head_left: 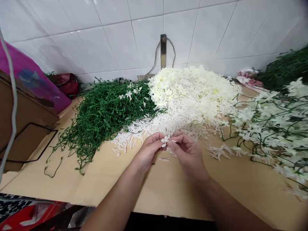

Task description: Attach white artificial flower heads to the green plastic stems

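Between my two hands, above the tabletop, is a small white artificial flower (165,140). My left hand (150,149) is closed, pinching the flower from the left. My right hand (189,152) is closed too, its thumb and forefinger holding a thin white stamen piece (172,141) against the flower's right side. Just beyond my hands lies a heap of white stamen pieces (166,123), with a heap of cream-white flower heads (192,86) behind it. A few loose white pieces (164,158) lie on the table below my fingers.
Green plastic stems (108,110) are piled at the left, several white blossoms on top. Flowers on green stems (269,125) spread over the right side. A cardboard box (26,118) and a pink bag (40,80) stand far left on the table (168,192). A tiled wall (115,41) rises behind.
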Action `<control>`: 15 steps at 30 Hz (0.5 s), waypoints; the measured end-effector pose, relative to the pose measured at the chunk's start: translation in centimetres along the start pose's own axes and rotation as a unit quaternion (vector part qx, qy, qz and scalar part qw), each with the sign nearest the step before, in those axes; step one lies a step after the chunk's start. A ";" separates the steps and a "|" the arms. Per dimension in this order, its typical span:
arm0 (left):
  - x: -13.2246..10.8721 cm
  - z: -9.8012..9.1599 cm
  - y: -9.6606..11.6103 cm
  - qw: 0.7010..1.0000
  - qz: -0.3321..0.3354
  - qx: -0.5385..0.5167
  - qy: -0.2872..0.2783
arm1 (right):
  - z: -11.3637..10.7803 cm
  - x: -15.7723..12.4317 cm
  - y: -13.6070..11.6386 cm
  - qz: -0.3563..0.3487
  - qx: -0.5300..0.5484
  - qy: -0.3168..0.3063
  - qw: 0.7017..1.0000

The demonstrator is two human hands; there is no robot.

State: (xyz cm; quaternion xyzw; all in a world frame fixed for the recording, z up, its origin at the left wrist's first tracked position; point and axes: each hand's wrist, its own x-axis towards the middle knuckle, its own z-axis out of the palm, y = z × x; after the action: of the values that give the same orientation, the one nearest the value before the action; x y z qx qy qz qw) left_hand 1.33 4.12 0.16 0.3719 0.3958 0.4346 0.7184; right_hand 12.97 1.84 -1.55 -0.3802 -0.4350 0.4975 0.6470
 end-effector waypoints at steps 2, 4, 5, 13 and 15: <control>0.0 0.0 0.1 1.000 -0.003 0.008 0.009 | -0.1 -0.1 0.0 -0.059 -0.102 0.009 0.993; -0.1 -0.1 0.2 1.000 -0.007 0.014 0.021 | -0.3 -0.1 -0.1 -0.091 -0.164 0.004 0.982; -0.1 -0.1 0.2 0.999 -0.009 0.016 0.026 | -0.3 0.0 -0.1 -0.102 -0.185 0.001 0.977; 0.0 -0.5 0.1 0.999 -0.024 0.040 -0.008 | -0.2 -0.1 -0.1 -0.151 -0.238 -0.014 0.959; 0.1 -0.6 0.0 0.998 -0.025 0.048 -0.017 | -0.3 -0.1 0.0 -0.124 -0.210 -0.019 0.970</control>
State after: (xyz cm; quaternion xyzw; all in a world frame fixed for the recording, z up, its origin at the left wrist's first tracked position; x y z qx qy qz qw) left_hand 0.83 4.34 -0.07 0.4031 0.4135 0.3907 0.7169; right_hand 13.26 1.72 -1.65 -0.4412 -0.5858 0.3181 0.6008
